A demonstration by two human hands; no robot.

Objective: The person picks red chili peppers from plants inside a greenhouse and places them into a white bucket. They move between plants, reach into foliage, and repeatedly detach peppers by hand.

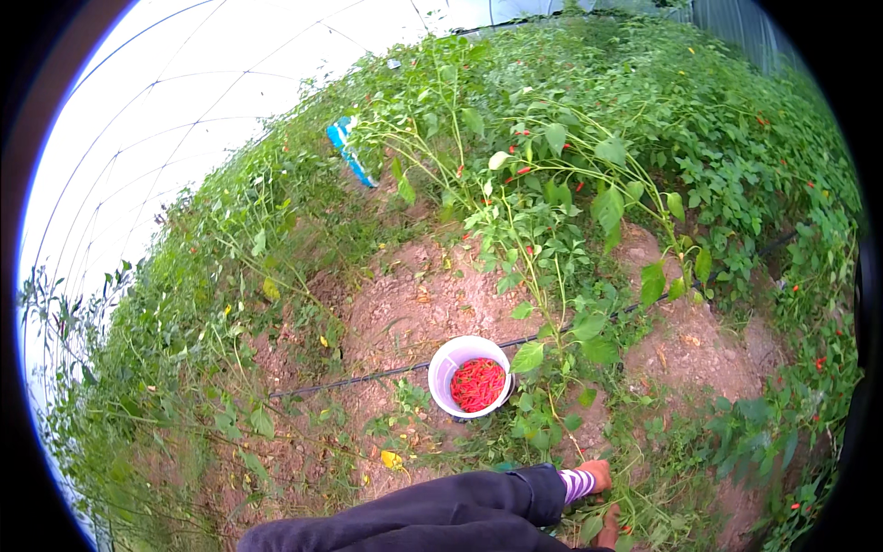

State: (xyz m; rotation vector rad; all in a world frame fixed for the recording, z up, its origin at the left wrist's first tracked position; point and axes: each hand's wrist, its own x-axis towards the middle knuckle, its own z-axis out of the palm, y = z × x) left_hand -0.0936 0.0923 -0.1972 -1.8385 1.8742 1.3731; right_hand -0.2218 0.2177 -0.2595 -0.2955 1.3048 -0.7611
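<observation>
My left hand [599, 475], below a purple-and-white striped cuff [577, 485] and dark sleeve, is at the lower right among low pepper foliage. Its fingers look curled; what they hold, if anything, is hidden. A thin stem [566, 428] of a pepper plant runs down to it. Just below, my right hand [608, 528] shows only in part, low in the leaves, and its fingers cannot be made out. A small red pepper [626, 529] is beside it. Left of the plant, a white bucket [441, 365] stands on the soil, partly filled with red peppers [478, 385].
A black drip hose [368, 377] crosses the soil behind the bucket. Leafy pepper plants [607, 212] with red fruit lean over from ahead and right. Dense greenery [184, 322] borders the left. A blue-and-white bag [349, 152] lies ahead, under a translucent greenhouse cover [166, 101].
</observation>
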